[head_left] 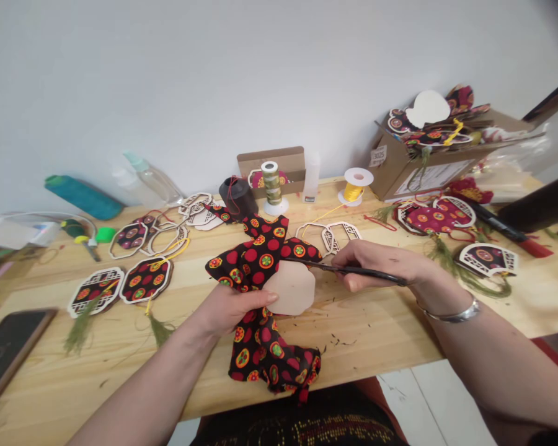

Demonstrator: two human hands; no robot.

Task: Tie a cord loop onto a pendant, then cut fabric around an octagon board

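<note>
My left hand [232, 306] pinches a white octagonal card [294, 290] together with black fabric [260, 254] patterned in red and orange circles. The cloth bunches behind the card, and a long strip of it hangs down toward the table's front edge. In my right hand [376, 260] is a pair of black-handled scissors [323, 266], its fingers wrapped round the handles. The blades point left along the card's upper edge, where the fabric meets it. How far apart the blades are is hard to see.
Tasselled fabric ornaments [146, 280] and wooden frames [160, 238] lie to the left, beyond a phone [13, 347]. Thread spools [273, 186] stand at the back near yellow cord [353, 189]. A full cardboard box [413, 167] sits at the back right. Dark scraps [341, 341] dot the tabletop.
</note>
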